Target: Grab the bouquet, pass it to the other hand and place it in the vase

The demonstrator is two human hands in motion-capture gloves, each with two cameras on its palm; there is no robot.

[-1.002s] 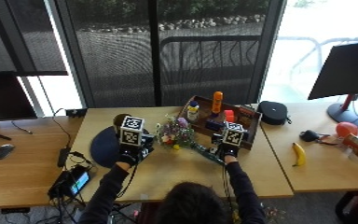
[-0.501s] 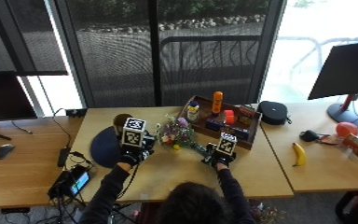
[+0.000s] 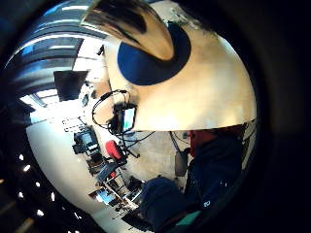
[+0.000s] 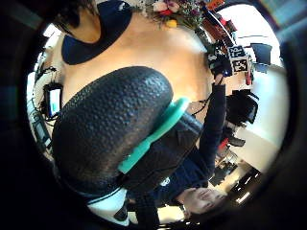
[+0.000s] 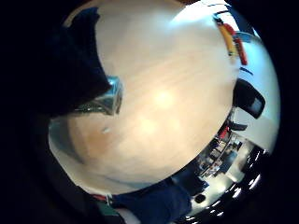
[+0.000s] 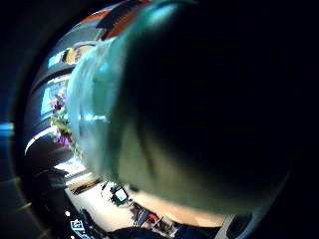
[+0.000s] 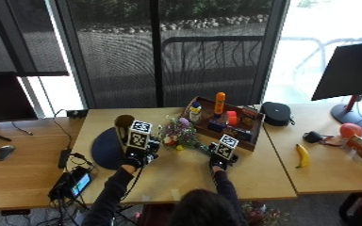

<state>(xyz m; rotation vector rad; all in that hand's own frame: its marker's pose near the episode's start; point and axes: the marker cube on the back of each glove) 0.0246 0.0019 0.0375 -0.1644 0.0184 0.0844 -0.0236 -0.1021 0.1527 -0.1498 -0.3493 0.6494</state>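
The bouquet of purple and pale flowers lay on the wooden tabletop between both hands, stems toward the right hand, whose fingers curled around its clear wrapped end. The left hand was near the blooms; I could not tell its finger state.

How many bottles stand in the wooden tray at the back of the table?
2 for certain: a white bottle at the wooden tray's left end and a taller orange bottle beside it. Smaller red and dark items sit further right; whether any is a bottle cannot be told.
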